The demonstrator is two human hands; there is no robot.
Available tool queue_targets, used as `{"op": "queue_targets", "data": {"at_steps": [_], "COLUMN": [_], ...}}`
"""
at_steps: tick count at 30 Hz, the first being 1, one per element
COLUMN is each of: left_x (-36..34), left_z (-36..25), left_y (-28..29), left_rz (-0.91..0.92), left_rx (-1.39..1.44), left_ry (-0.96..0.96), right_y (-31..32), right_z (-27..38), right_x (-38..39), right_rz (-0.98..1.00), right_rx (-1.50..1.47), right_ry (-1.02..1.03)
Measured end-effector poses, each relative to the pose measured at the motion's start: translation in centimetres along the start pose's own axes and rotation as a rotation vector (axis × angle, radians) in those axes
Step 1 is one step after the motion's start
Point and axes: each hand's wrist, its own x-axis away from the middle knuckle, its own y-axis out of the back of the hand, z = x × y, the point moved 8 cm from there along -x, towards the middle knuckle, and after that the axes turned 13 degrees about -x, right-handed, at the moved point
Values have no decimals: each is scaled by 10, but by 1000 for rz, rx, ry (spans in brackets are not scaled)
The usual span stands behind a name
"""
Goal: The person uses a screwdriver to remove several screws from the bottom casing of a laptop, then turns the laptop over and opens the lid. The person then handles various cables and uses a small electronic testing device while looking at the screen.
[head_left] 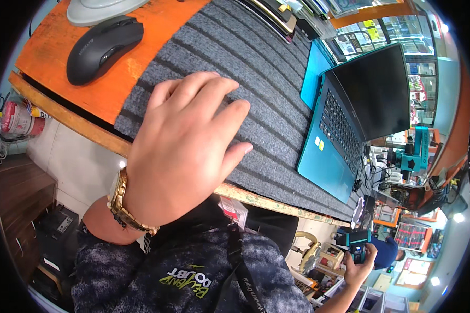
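My left hand [185, 138], with a gold watch on its wrist, reaches over the grey striped mat [209, 47]. Its fingers are apart and slightly bent, and nothing is in them. Whether the fingertips touch the mat I cannot tell. Toward the lower right, my right hand [359, 267] grips a black-and-teal device [357, 245] with a small lit panel; its exact kind is unclear. Beyond the left hand, an open teal laptop [329, 148] with a dark screen [376, 91] rests on the mat. A black computer mouse [103, 48] lies on the orange tabletop [102, 94].
A grey round base [102, 11] stands behind the mouse. Another teal panel [314, 70] lies beside the laptop. Flat devices [271, 15] line the mat's far edge. Cables and a teal tool [415, 151] are right of the laptop. A person in blue [385, 254] is farther off.
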Motion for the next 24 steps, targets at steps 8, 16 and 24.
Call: {"op": "queue_targets", "data": {"at_steps": [8,16,24], "left_x": [2,-2,-1], "left_z": [3,-4,-6], "left_y": [0,0,-4], "left_rz": [37,62,113], "left_rx": [45,41,-140], "left_ry": [3,-17,5], "right_y": [-16,-5,-46], "right_z": [0,-150,-291], "right_x": [-21,-66,-154], "right_rz": [38,-127,-168], "right_rx": [-446,-404,-23], "right_ry": [31,-358,-355]}}
